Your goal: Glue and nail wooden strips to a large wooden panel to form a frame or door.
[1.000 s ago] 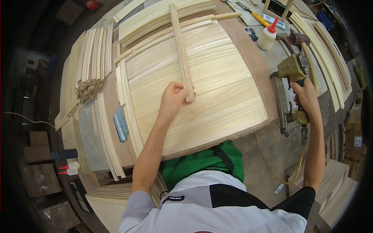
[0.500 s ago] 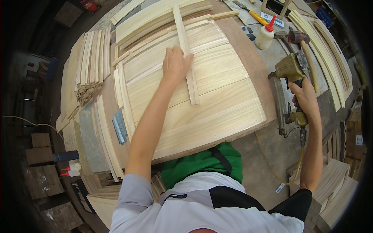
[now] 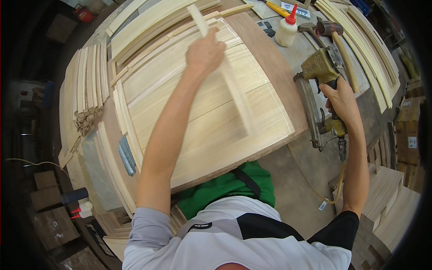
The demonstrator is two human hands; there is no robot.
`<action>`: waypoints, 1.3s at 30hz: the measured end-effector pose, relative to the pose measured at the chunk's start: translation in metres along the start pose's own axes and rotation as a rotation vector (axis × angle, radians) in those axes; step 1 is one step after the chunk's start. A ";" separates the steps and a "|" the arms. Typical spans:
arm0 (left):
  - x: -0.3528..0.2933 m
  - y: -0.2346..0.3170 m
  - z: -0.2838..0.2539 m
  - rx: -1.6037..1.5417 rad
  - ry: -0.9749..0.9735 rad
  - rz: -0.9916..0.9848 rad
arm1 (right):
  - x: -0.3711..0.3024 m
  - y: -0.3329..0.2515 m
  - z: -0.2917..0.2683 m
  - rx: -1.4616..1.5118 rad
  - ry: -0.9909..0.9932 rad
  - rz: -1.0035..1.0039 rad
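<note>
My left hand [image 3: 204,53] is closed around a narrow wooden strip [image 3: 234,85], whose near end is smeared by motion. The strip slants over a pale wooden panel [image 3: 198,135] made of several boards with a light line along its right edge. Whether the strip touches the panel I cannot tell. On the right, my right hand [image 3: 340,100] grips the black handle of a yellow pneumatic nail gun [image 3: 320,65]. An air hose [image 3: 340,177] hangs from the bottom of its handle. The gun is beside the panel's right edge, over the table's corner.
Wooden strips are stacked at the left [image 3: 90,76]. Blue-grey strips of staples or nails [image 3: 127,155] lie by the panel's left edge. At the far right are a white glue bottle [image 3: 285,33] with a red tip, a mallet [image 3: 344,49] and long slats [image 3: 364,58].
The view has shifted, so the workbench appears further left. My left hand has swung the strip's near end to the right. The nail gun stays in my right hand.
</note>
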State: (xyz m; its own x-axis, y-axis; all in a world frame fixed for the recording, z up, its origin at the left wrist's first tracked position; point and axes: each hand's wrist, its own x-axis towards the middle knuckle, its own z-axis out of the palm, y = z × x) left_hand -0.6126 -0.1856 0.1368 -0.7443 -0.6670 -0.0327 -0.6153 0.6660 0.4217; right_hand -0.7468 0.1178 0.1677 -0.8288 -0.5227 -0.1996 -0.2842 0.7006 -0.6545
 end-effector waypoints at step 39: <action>0.020 0.035 0.103 0.081 0.017 0.073 | -0.004 -0.012 -0.008 0.017 -0.041 -0.080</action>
State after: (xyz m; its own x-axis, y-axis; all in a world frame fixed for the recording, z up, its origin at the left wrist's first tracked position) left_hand -0.6755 -0.1409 0.0571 -0.7835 -0.6213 0.0112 -0.5795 0.7371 0.3477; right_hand -0.7443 0.1158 0.1823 -0.7835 -0.5960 -0.1756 -0.3401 0.6480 -0.6815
